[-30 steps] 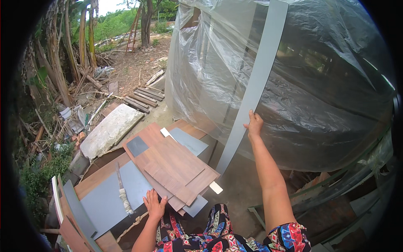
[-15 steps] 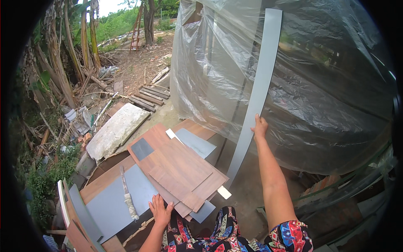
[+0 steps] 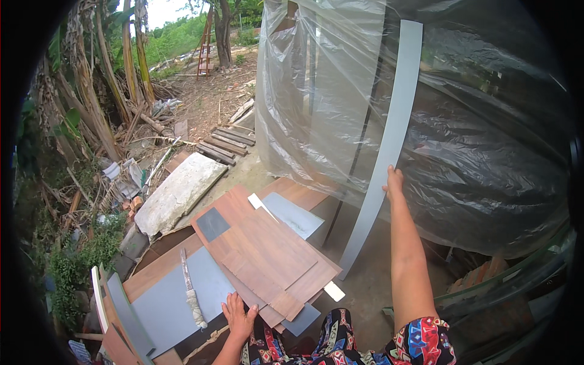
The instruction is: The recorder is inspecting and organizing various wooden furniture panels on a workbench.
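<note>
Drab outdoor ground (image 3: pixel 368 295) lies underfoot. At seven o'clock the left hand (image 3: pixel 239 316) lies spread beside the brown boards (image 3: pixel 267 246), clasping nothing. Farther off, at three, the right hand (image 3: pixel 395 181) grasps the long grey strip (image 3: pixel 395 137). Held one-handed, it might swing and snag the plastic sheet (image 3: pixel 340 115) behind. Its long axis stands nearly upright, top toward one o'clock.

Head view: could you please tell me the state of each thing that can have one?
Right hand: gripping the grey strip
Grey strip: near upright, slightly tilted
Left hand: open, spread, beside the brown boards
Brown boards: stacked unevenly
Knife: unsheathed, handle wrapped, lying on the grey panel
Grey panel: lying partly under the brown boards
Plastic sheet: hanging, wrinkled
Wooden slats: lying side by side
</note>
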A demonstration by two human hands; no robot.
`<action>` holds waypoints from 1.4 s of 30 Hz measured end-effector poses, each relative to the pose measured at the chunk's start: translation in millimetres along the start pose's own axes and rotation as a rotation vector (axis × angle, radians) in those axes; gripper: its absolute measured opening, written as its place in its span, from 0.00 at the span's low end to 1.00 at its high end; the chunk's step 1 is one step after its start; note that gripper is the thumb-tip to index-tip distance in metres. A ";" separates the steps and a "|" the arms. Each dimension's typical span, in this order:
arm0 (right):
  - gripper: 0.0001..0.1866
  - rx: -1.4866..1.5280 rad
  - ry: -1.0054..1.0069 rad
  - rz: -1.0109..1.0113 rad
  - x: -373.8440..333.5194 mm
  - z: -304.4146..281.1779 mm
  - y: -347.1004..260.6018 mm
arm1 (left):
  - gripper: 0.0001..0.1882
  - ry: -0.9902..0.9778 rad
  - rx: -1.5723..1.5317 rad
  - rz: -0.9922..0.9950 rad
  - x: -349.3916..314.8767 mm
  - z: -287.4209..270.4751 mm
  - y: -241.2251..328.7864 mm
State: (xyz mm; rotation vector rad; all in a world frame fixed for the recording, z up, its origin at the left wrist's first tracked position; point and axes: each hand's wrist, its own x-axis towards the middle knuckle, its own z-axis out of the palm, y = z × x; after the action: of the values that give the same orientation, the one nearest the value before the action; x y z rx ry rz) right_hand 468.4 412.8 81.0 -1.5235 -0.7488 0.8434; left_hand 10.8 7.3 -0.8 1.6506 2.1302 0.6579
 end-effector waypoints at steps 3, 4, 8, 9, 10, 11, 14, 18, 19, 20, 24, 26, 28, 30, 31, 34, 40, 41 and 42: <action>0.22 0.004 0.000 0.019 1.0 4.8 2.0 | 0.38 -0.001 0.008 -0.006 0.7 0.6 -2.1; 0.22 -0.005 -0.001 0.009 0.5 8.6 2.6 | 0.38 0.013 0.009 -0.001 -0.4 0.8 -3.4; 0.26 -0.014 0.001 -0.103 26.8 1.4 26.4 | 0.38 -0.002 0.013 0.011 3.5 0.0 0.7; 0.26 -0.017 0.007 -0.100 33.8 -1.5 35.1 | 0.38 -0.006 0.015 0.017 5.1 0.9 1.5; 0.30 -0.003 0.062 -0.146 40.0 -5.5 43.2 | 0.37 -0.010 0.016 0.026 6.9 2.0 2.5; 0.35 0.013 0.105 -0.189 38.7 -3.5 46.6 | 0.37 -0.011 0.018 0.021 5.9 1.2 2.5; 0.35 -0.088 0.256 -0.256 22.0 -2.3 61.0 | 0.37 -0.011 0.012 0.021 5.1 1.7 1.2; 0.34 -0.242 0.278 -0.322 -40.4 -1.9 60.3 | 0.38 0.012 0.016 0.014 0.3 3.3 -7.0; 0.33 -0.289 0.241 -0.361 -54.2 -4.4 62.0 | 0.38 0.017 0.015 0.017 0.4 3.5 -7.8; 0.32 -0.338 0.209 -0.401 -68.1 -9.5 63.3 | 0.38 0.013 0.009 0.018 1.3 4.5 -7.9; 0.29 -0.418 0.065 -0.475 -134.7 -7.8 63.6 | 0.39 0.014 -0.008 0.019 1.8 2.6 -4.0; 0.27 -0.466 -0.159 -0.521 -178.5 -1.9 51.4 | 0.39 0.019 -0.013 0.017 0.8 0.2 -3.1; 0.26 -0.443 -0.273 -0.549 -220.3 4.0 39.4 | 0.38 0.024 -0.008 0.018 1.1 2.2 -5.6; 0.25 -0.429 -0.420 -0.621 -251.6 9.3 39.5 | 0.37 0.031 -0.007 0.031 2.3 3.5 -4.2; 0.25 -0.443 -0.464 -0.668 -264.8 12.6 41.1 | 0.37 0.026 -0.009 0.029 2.4 4.1 -3.4; 0.26 -0.467 -0.618 -0.733 -310.7 27.1 38.0 | 0.36 0.043 -0.010 0.022 0.3 3.4 -5.3; 0.28 -0.561 -0.794 -0.734 -369.5 45.6 48.7 | 0.38 0.049 0.007 0.019 1.6 3.7 -6.8; 0.29 -0.589 -0.812 -0.701 -375.0 46.0 48.9 | 0.38 0.061 0.012 0.041 2.9 4.8 -7.0; 0.30 -0.604 -0.818 -0.705 -378.4 45.3 51.6 | 0.38 0.061 0.008 0.021 3.5 5.5 -6.3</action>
State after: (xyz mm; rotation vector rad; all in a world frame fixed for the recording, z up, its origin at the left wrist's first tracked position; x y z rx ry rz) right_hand 228.3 112.9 64.0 -1.2084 -2.1455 0.6974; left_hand 7.9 10.1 -8.8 1.6799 2.1635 0.7153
